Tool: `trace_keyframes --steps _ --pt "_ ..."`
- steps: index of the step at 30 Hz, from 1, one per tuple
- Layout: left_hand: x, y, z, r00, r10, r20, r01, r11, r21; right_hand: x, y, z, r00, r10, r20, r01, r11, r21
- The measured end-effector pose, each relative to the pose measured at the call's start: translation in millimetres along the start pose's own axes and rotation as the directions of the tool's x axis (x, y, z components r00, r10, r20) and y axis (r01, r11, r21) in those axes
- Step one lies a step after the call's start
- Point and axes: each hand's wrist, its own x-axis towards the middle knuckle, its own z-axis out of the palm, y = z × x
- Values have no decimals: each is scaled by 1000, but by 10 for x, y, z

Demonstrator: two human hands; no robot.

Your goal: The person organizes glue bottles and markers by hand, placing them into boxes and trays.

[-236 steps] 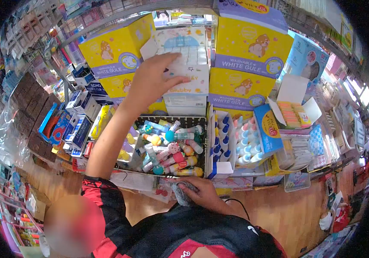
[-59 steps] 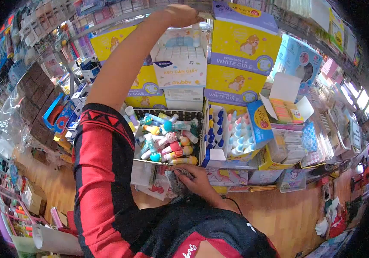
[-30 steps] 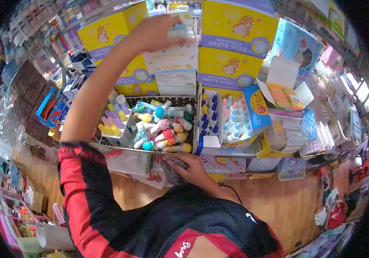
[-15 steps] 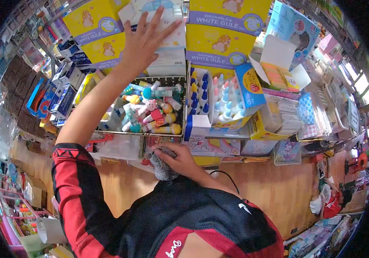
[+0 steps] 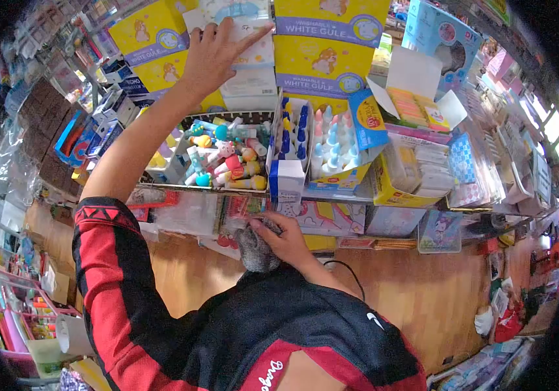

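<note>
My left hand (image 5: 213, 64) reaches up to a white box (image 5: 252, 85) stacked among yellow glue boxes (image 5: 323, 55). Its index finger is stretched to the right across the box front; the other fingers bend slightly against it, and it holds nothing I can see. Low in front of my chest, my right hand (image 5: 284, 240) is closed around a bunched grey cloth (image 5: 256, 247). Between the hands, an open tray (image 5: 211, 189) holds several small colourful character-topped tubes (image 5: 227, 156).
Right of the tray stand a box of blue-capped bottles (image 5: 290, 173) and pastel-tipped glue bottles (image 5: 333, 150). An open white-flapped box (image 5: 416, 75) sits farther right. Clip boxes (image 5: 100, 133) are stacked at left. A clear plastic container (image 5: 440, 231) and a black cable (image 5: 351, 270) are lower down.
My left hand's fingers have gone from widely spread to more bent, the index still pointing right. The view has shifted slightly. The right hand keeps the grey cloth, held a little differently.
</note>
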Motion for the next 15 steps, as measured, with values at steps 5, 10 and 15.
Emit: trace_keyframes --steps 5,10,15 --pt "-21 -10 -187 998 58 -7 -58 998 22 -105 63 -120 991 137 0 -136 984 117" --pt "-173 -64 -475 989 120 -86 -115 991 67 -174 26 -167 982 183 40 -187 964 191" --pt "-411 -178 -876 980 170 -105 -146 968 203 -225 161 -118 969 241 54 -246 933 262"
